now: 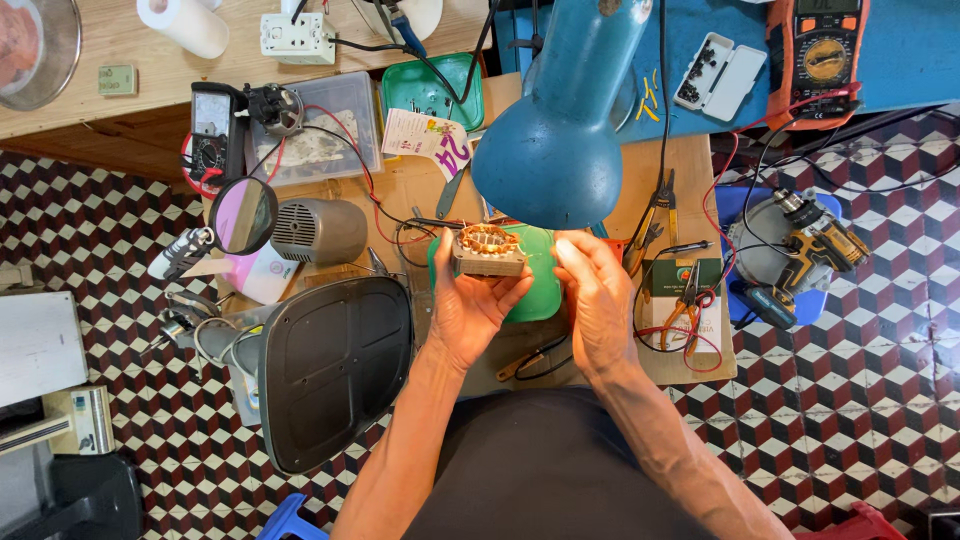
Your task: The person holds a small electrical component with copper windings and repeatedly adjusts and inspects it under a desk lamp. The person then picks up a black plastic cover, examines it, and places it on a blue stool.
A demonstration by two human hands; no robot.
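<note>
My left hand (pixel 468 305) holds up a small motor stator (pixel 488 251), a grey metal block with copper windings on top. It sits over a green plastic lid (pixel 545 290) on the wooden workbench (pixel 700 180). My right hand (pixel 600 295) is just to the right of the stator, fingers curled toward it; whether they touch it or pinch a thin wire is hidden. A blue desk lamp shade (pixel 555 140) hangs right above and behind the stator.
A dark fan housing (pixel 335 365) lies at the left, with a grey motor (pixel 320 230) and a round mirror (pixel 243 214) behind it. Pliers (pixel 655 215), red wires, a cordless drill (pixel 815 245) and a multimeter (pixel 825 55) are on the right. A green tray (pixel 432 92) is at the back.
</note>
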